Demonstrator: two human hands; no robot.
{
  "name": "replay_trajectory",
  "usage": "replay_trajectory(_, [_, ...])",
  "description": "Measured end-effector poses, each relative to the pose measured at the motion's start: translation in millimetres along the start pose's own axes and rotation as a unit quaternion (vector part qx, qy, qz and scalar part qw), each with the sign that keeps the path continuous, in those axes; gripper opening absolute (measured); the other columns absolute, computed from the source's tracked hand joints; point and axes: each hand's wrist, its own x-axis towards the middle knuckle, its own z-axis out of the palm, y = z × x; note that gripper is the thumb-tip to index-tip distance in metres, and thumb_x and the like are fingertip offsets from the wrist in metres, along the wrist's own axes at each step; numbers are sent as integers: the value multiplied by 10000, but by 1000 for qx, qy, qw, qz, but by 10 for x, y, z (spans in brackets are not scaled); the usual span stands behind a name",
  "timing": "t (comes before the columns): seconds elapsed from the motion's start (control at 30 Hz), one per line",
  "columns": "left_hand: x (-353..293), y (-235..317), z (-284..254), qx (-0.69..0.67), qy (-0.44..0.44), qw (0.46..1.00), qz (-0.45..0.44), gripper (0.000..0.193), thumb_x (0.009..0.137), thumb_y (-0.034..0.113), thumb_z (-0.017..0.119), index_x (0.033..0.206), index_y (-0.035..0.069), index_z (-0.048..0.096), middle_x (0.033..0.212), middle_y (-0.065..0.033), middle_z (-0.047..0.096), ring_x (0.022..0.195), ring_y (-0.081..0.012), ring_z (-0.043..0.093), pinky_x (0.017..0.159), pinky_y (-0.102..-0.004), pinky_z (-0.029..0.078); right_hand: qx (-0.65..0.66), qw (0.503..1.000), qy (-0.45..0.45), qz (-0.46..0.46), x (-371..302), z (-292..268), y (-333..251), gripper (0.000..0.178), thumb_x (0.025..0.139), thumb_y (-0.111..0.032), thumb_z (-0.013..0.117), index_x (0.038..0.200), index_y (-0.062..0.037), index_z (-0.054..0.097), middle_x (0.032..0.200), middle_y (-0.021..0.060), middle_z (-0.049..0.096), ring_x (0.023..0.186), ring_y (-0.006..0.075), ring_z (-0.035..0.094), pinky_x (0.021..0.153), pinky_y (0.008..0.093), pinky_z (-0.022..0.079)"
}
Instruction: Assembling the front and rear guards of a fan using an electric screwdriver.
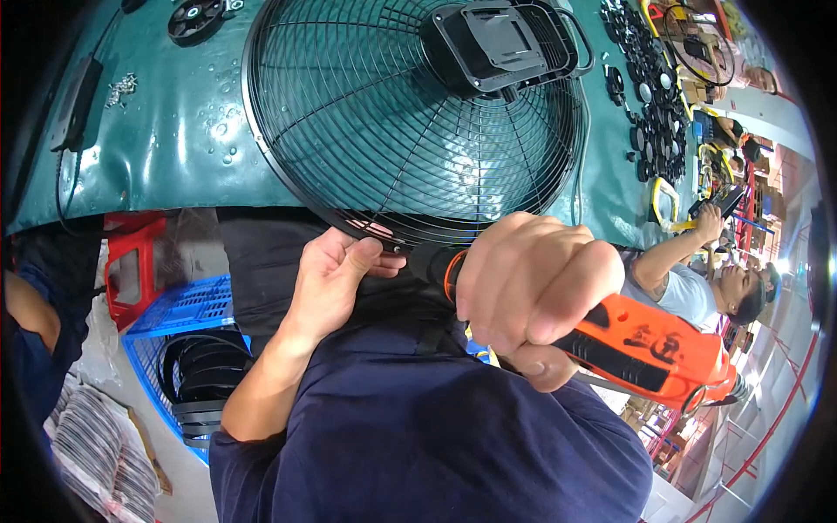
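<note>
A round black wire fan guard [362,144] lies on the green table cover, with a black motor housing [499,44] on top of its middle. My left hand [327,275] is closed on the guard's near rim, thumb and fingers pinching it. My right hand [540,283] wraps around an orange and black power screwdriver [667,353]. The tool lies sideways, its nose pointing left at the rim close to my left fingertips. Its tip is hard to make out against the dark rim and clothing.
Small screws [122,89], a black power adapter [77,105] and a black wheel-like part [196,22] lie on the table's left. Many dark parts [658,109] cover its right end. Below stand a blue crate [161,383] and a red stool [135,266]. Co-workers sit on both sides.
</note>
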Motion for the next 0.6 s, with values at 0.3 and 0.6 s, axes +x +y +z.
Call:
replay_trajectory(0.3, [-10,0,-26,5,-3,1000,-20,268,1044,205,556,1145,-37,613,1078,-127,709,915,-197,711,809,-337,594,96,992,-54,54,120,-38,53,246,725,4,807,862,-45,609,674,39,662,554,183,664,539,316,576])
replay_trajectory(0.6, [36,-44,-37,29,-23,999,11,296,1022,245,606,1156,-18,629,1065,-95,713,880,-172,704,829,-332,584,128,984,-101,75,246,-52,76,191,745,-48,823,760,-57,633,652,37,647,528,194,622,504,310,503])
